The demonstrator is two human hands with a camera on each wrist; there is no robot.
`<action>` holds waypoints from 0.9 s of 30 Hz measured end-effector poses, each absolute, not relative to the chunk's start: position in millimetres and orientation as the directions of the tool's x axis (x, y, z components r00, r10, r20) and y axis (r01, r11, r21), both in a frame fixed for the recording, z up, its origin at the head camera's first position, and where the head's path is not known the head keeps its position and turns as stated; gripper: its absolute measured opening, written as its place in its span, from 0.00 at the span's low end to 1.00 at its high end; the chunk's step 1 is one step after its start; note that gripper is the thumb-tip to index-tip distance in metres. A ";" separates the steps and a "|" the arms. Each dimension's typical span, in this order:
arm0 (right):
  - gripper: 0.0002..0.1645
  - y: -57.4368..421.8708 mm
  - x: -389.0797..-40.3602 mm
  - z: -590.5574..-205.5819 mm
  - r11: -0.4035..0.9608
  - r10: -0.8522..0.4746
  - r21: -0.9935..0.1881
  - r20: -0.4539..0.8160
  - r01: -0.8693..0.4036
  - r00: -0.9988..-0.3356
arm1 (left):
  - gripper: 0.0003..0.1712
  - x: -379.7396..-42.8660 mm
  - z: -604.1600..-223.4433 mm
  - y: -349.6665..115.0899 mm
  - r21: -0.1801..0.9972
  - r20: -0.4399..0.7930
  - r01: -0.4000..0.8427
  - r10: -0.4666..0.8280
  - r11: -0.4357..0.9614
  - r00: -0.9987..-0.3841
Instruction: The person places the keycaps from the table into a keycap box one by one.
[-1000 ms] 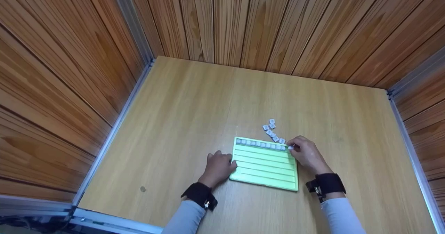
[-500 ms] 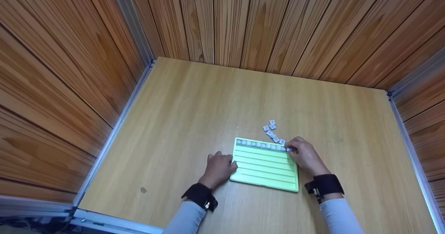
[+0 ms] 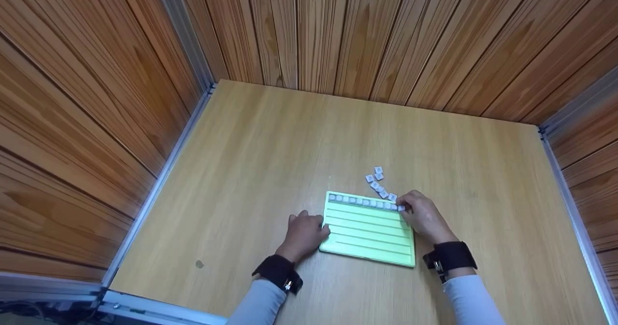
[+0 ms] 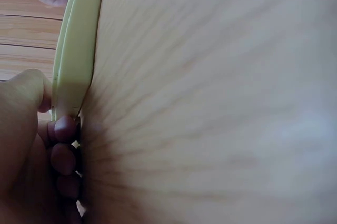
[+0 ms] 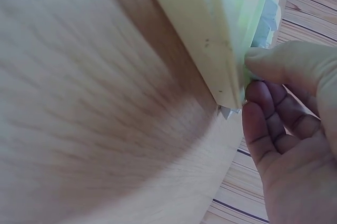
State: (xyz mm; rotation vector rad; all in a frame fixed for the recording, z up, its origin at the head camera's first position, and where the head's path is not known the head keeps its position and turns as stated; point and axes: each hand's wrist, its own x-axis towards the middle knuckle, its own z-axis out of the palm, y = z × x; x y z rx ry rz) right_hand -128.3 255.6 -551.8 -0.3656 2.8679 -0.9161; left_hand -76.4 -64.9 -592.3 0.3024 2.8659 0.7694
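Note:
A light green tray (image 3: 369, 235) with several long ridges lies on the table. Small white square tiles (image 3: 359, 201) fill its far groove in a line. My left hand (image 3: 302, 232) grips the tray's left edge, thumb on top and fingers curled against the side in the left wrist view. At the far right corner, my right hand (image 3: 425, 215) pinches one white tile (image 3: 401, 208) at the right end of the line. In the right wrist view, the thumb and fingertips meet at the tray's corner (image 5: 229, 77) and mostly hide that tile.
Several loose white tiles (image 3: 379, 184), some with dark marks, lie on the table just beyond the tray's far edge. Wood-panelled walls (image 3: 318, 35) enclose the table (image 3: 270, 136) behind and at both sides, with metal rails along the edges.
My right hand has shifted slightly left, bringing its tile from the tray's right rim to the end of the far line. The left hand and tray stay almost still.

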 end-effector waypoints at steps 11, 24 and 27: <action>0.15 252.8 -128.7 -552.7 0.805 -0.275 -0.552 -0.025 -0.216 -0.961 | 0.16 -76.1 -590.6 -65.5 0.525 -0.106 0.144 0.232 0.839 -0.967; 0.11 250.5 -127.0 -552.7 0.811 -0.246 -0.553 -0.023 -0.193 -0.969 | 0.14 -74.8 -592.0 -66.3 0.507 -0.063 0.182 0.247 0.842 -0.967; 0.09 251.2 -126.9 -552.5 0.812 -0.241 -0.554 -0.034 -0.182 -0.970 | 0.14 -75.2 -591.5 -65.8 0.505 -0.077 0.176 0.247 0.845 -0.966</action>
